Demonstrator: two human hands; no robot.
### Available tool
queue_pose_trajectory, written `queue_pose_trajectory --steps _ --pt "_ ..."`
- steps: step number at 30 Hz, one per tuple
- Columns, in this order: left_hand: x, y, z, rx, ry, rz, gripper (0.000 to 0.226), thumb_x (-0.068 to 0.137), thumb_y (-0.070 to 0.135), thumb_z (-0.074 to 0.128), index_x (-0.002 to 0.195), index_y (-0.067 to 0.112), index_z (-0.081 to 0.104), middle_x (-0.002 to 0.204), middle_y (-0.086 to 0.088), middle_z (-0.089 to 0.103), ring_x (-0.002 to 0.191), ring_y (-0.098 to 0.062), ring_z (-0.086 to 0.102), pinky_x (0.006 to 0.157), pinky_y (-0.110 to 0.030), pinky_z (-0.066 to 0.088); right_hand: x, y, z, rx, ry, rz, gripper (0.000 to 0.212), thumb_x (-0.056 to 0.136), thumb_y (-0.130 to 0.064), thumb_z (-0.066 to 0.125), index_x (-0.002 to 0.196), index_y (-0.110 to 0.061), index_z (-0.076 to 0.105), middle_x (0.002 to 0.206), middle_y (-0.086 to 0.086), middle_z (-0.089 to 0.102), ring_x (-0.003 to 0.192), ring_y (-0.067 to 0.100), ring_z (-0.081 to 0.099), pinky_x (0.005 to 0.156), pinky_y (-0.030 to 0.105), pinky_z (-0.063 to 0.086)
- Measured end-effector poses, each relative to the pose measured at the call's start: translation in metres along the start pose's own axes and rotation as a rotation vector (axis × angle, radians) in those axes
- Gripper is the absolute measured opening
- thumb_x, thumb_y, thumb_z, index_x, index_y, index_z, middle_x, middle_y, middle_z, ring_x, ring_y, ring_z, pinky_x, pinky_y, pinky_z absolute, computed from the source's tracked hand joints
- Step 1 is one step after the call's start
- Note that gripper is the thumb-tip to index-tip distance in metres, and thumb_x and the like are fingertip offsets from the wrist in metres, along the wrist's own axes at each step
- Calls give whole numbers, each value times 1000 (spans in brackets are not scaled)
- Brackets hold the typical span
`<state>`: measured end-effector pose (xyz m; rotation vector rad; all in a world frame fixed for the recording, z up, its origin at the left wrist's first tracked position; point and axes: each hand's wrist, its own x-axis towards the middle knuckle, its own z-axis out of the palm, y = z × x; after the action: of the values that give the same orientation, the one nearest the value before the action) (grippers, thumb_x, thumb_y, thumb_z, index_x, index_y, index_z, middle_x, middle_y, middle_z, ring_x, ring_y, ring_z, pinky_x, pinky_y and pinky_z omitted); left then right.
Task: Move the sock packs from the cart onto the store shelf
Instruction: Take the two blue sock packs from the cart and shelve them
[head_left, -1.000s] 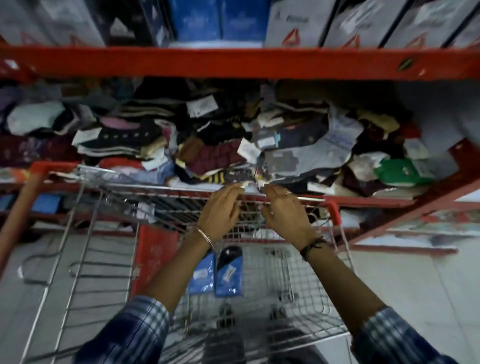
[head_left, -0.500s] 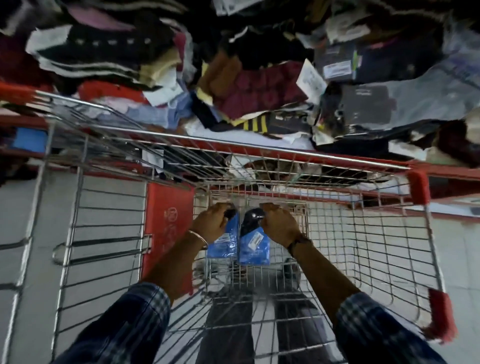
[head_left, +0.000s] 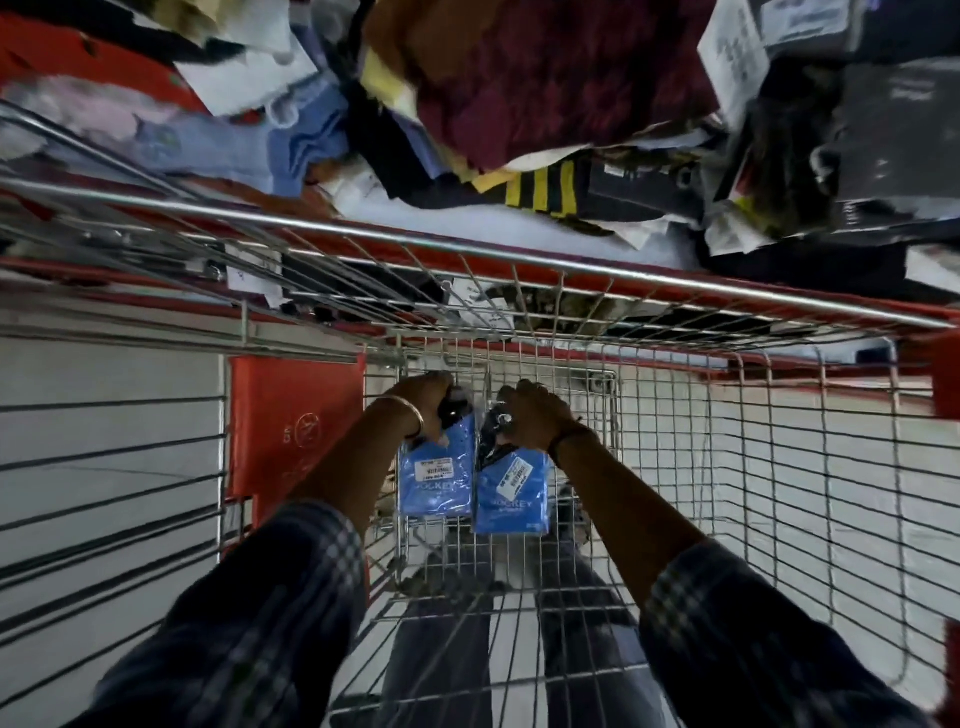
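Observation:
Both of my hands are down inside the wire cart (head_left: 779, 467). My left hand (head_left: 421, 397) grips the dark top of a blue sock pack (head_left: 436, 478) with a white price label. My right hand (head_left: 535, 415) grips the top of a second blue sock pack (head_left: 511, 499) right beside it. Both packs hang upright, side by side, above the cart's wire floor. The store shelf (head_left: 675, 283) with its red front edge lies just beyond the cart's far rim, heaped with mixed socks (head_left: 545, 93).
The cart's steel rim bar (head_left: 363, 234) crosses the view between my hands and the shelf. A red panel (head_left: 291, 431) stands at the cart's left side. Pale floor tiles (head_left: 104, 374) show through the wires. My legs are visible below the cart floor.
My hands left the shelf edge, dropped into the cart, and closed on the two blue packs. The view tilted down and drew closer to the cart.

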<state>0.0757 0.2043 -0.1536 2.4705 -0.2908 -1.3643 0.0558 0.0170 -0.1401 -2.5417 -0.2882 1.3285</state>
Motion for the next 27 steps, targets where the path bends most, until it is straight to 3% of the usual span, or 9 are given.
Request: queue_pose_trajectory --steps 4,7,12,18,21,27 --pt "-3 -2 -4 -132 66 -11 60 62 15 84 111 5 52 114 -19 62 102 -30 58 79 -29 45 -9 -5 0 -3 54 6 52 82 -23 70 127 -10 48 127 16 49 113 35 52 91 43 49" --pt "-17 3 3 -118 95 -25 49 68 19 80 110 10 56 108 -18 65 98 -31 61 80 -31 47 -22 -7 1 27 116 -3 42 82 -21 68 119 -11 52 128 13 53 109 33 58 85 42 52" --pt "-51 20 18 -71 229 -6 39 77 20 71 114 23 60 110 -11 68 101 -31 61 85 -37 51 -60 -11 3 16 252 -6 18 91 -21 57 109 -16 56 101 8 70 93 27 65 78 35 51" --pt "-99 50 9 139 478 66 35 86 19 59 121 23 56 113 -9 67 101 -28 61 76 -33 48 -115 -19 -15 -55 375 -36 21 90 -18 57 111 -20 57 107 5 70 96 27 65 80 37 55" --pt "-130 68 -7 195 622 91 43 79 16 67 120 22 56 110 -8 68 95 -28 63 70 -32 50 -145 -24 -37 -98 461 -56 24 92 -18 55 116 -20 57 110 6 69 98 27 65 82 37 54" --pt "-196 108 -45 320 817 188 59 46 17 91 100 19 69 91 0 75 78 -20 71 47 -25 52 -212 -28 -93 -202 650 -51 36 92 -9 52 125 -22 54 104 7 69 95 26 64 77 37 56"
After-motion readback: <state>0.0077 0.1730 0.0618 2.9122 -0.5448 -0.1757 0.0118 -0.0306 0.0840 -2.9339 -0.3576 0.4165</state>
